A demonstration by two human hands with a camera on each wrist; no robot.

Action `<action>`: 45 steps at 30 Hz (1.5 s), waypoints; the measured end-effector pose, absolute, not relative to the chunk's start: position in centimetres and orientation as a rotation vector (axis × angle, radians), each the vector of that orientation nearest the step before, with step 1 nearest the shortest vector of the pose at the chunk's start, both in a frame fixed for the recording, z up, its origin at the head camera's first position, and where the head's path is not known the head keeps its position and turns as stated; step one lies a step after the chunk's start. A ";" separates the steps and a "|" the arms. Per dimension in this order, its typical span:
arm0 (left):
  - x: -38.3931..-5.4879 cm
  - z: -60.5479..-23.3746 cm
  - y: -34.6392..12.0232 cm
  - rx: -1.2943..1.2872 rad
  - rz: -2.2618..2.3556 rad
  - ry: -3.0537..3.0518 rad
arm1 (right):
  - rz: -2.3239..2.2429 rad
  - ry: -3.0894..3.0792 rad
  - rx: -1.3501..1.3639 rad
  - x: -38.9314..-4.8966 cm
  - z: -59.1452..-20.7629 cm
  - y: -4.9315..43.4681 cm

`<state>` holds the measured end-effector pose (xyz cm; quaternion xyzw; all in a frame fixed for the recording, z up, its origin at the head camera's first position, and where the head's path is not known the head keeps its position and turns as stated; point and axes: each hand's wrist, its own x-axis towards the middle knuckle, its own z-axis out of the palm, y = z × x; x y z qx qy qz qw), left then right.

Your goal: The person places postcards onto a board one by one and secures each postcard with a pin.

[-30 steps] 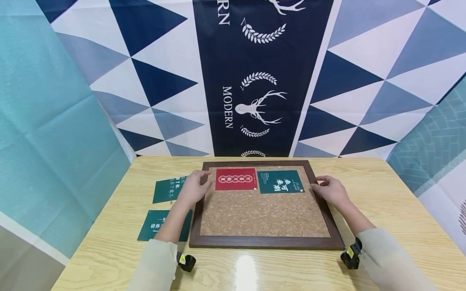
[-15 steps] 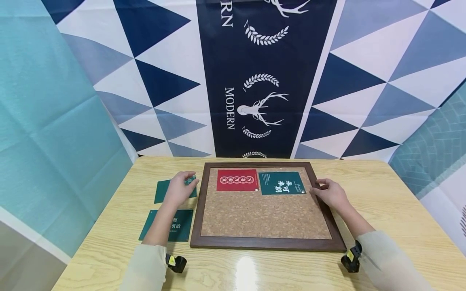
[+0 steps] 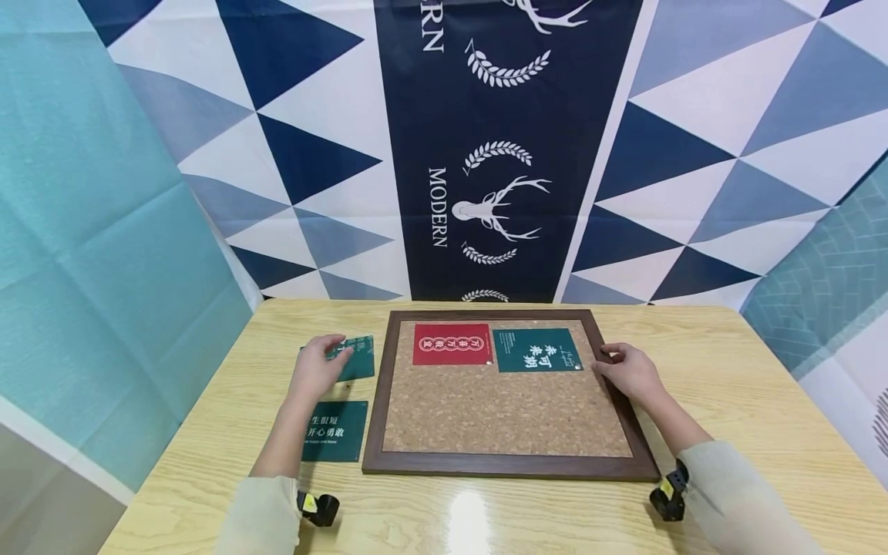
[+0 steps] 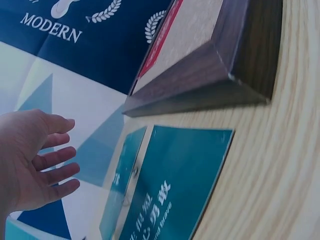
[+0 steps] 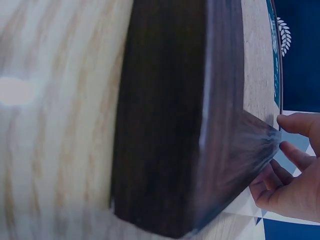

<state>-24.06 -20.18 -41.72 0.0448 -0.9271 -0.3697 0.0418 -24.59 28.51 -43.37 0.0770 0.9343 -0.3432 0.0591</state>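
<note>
Right grip (image 3: 629,371) is closed on the right edge of the board (image 3: 499,412), which is pinched there between thumb and fingers; left grip (image 3: 319,370) is held wide just above the upper loose card (image 3: 362,360). Patterned cloth (image 3: 479,131) is hung across the upper half of the view. Below it, down to the lower edge, a pale wood counter (image 3: 756,401) is shown. The board, cork framed in dark brown, is laid flat at lower centre. At lower left, the lower loose card (image 3: 338,432), green, is partly hidden by the left forearm (image 3: 281,443); the upper one, also green, is partly covered by the grip. Near the board's top, a green card (image 3: 537,351) is placed at right, a red card (image 3: 452,344) at left. At the lower right of each, a small pin (image 3: 577,368) is seen.
</note>
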 end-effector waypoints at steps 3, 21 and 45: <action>-24.0 -41.7 -20.6 0.157 -1.147 -2.832 | -1.021 2.845 0.232 -24.7 -43.5 28.6; -23.3 -42.1 -23.5 0.449 -1.212 -2.796 | -1.025 2.847 0.234 -24.7 -43.7 28.6; -22.9 -44.0 -25.3 0.593 -0.999 -2.933 | -0.998 2.861 0.228 -24.7 -43.7 28.7</action>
